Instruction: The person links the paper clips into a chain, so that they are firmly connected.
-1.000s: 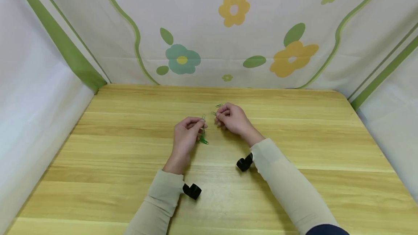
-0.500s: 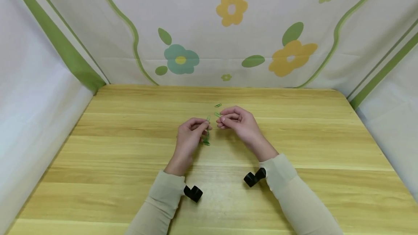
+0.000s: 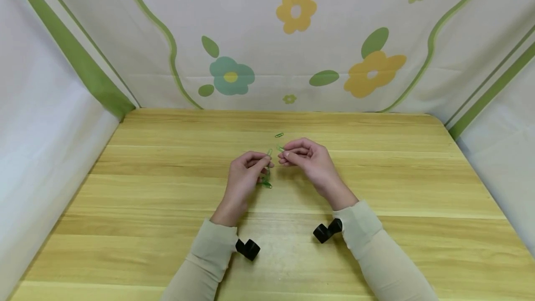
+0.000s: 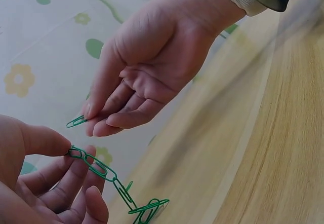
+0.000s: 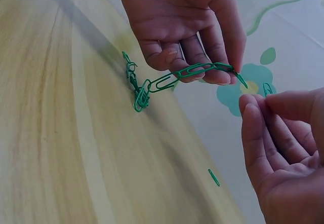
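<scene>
Between thumb and finger, my left hand (image 3: 247,173) pinches the top end of a chain of linked green paper clips (image 4: 105,172). Its upper links run past the fingers and the lower links bunch at the wooden tabletop (image 5: 55,133). My right hand (image 3: 311,161) pinches a single green paper clip (image 4: 76,121) by one end, its free loop pointing toward the chain's end clip. A small gap separates the two clips in both wrist views. Part of the single clip is hidden under the right thumb.
Another loose green paper clip (image 3: 279,134) lies on the table beyond the hands. White curtains (image 3: 259,22) with flower prints stand behind the table and along its sides. A black wrist camera (image 3: 248,249) sticks out from the left cuff, another from the right.
My right hand has drawn back toward the person and a little to the right, its clip lifted with it. My left hand has shifted slightly right with the chain.
</scene>
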The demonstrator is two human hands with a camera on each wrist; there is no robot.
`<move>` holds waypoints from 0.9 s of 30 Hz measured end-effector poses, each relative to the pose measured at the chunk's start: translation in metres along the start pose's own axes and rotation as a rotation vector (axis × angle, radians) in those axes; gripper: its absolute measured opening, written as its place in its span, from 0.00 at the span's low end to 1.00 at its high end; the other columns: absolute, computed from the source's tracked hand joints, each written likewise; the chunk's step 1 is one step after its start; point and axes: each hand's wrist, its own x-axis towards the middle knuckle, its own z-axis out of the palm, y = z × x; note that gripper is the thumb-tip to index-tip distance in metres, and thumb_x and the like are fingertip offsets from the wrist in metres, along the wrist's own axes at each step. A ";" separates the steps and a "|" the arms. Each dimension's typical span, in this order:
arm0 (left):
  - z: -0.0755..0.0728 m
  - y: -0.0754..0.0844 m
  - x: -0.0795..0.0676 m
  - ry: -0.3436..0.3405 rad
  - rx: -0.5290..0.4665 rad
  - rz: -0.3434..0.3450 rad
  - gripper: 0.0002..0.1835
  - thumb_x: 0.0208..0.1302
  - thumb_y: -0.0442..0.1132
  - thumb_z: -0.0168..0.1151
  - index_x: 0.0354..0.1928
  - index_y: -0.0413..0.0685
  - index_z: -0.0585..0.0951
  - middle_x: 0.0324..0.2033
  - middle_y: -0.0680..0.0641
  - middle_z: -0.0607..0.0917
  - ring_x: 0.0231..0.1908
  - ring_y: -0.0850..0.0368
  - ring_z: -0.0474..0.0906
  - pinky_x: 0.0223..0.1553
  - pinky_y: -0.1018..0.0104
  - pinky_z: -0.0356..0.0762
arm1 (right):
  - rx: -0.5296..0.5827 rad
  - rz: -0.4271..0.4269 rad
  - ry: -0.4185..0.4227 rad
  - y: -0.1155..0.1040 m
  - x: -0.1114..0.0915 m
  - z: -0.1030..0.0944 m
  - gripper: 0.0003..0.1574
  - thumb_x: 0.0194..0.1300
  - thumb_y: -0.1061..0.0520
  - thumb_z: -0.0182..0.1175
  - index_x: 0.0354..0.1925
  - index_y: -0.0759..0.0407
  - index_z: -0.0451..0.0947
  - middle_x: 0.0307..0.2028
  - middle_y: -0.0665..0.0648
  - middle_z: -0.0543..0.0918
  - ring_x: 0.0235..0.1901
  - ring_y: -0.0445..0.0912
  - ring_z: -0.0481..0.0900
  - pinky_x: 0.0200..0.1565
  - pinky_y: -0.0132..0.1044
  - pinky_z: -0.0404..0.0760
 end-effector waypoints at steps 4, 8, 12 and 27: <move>0.001 -0.001 0.000 -0.011 0.004 0.005 0.11 0.77 0.40 0.66 0.51 0.40 0.87 0.39 0.46 0.93 0.36 0.57 0.83 0.38 0.64 0.80 | 0.013 -0.024 0.027 0.002 0.000 0.000 0.11 0.74 0.68 0.66 0.52 0.71 0.81 0.40 0.54 0.92 0.40 0.45 0.92 0.58 0.56 0.89; 0.002 -0.001 0.000 -0.022 0.004 0.001 0.11 0.78 0.39 0.66 0.52 0.38 0.87 0.40 0.43 0.93 0.35 0.57 0.82 0.37 0.65 0.79 | -0.003 -0.060 0.069 0.005 0.000 0.000 0.10 0.71 0.67 0.69 0.49 0.69 0.83 0.38 0.53 0.91 0.38 0.45 0.91 0.54 0.51 0.91; 0.003 -0.001 -0.001 -0.028 0.013 -0.008 0.12 0.78 0.39 0.66 0.52 0.38 0.87 0.39 0.44 0.93 0.35 0.57 0.82 0.36 0.67 0.79 | -0.034 -0.085 0.105 0.006 -0.001 -0.001 0.10 0.69 0.65 0.72 0.48 0.67 0.86 0.39 0.52 0.92 0.38 0.45 0.91 0.51 0.49 0.91; 0.003 -0.002 -0.003 -0.085 0.014 -0.027 0.11 0.79 0.41 0.65 0.49 0.42 0.90 0.39 0.44 0.93 0.37 0.56 0.83 0.40 0.64 0.80 | -0.127 -0.115 0.124 0.010 -0.004 0.002 0.09 0.67 0.64 0.75 0.46 0.65 0.90 0.41 0.53 0.93 0.42 0.45 0.90 0.47 0.34 0.89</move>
